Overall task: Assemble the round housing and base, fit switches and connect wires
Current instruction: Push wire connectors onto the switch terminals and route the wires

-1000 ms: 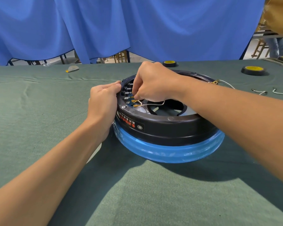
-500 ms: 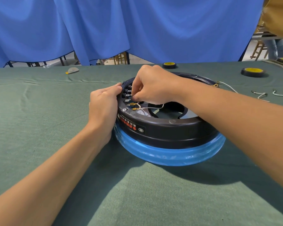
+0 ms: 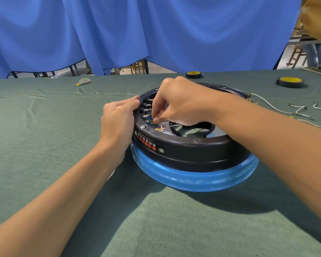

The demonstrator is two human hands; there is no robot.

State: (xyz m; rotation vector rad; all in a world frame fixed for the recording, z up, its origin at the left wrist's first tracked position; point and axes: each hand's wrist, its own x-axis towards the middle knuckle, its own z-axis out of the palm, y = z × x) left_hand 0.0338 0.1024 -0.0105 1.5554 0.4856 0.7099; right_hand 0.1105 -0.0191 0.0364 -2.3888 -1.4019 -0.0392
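A round black housing (image 3: 189, 153) sits upside down on a blue film-wrapped base (image 3: 193, 178) in the middle of the table. Inside its left rim stands a row of switches (image 3: 146, 108) with metal tabs. My left hand (image 3: 119, 123) grips the housing's left rim from outside. My right hand (image 3: 182, 102) reaches over the rim and pinches a white wire by its brass terminal (image 3: 152, 121), right beside the lowest switch tabs. A second brass terminal (image 3: 158, 129) lies loose on the inner ledge.
Loose white wires (image 3: 300, 111) lie on the green cloth (image 3: 44, 136) at the right. Two black-and-yellow tape rolls (image 3: 193, 74) (image 3: 289, 82) stand at the back. A small grey piece (image 3: 83, 81) lies far left. Blue curtains hang behind the table.
My right hand has shifted slightly down along the switch row, carrying the brass terminal lower. My left hand stays on the rim.
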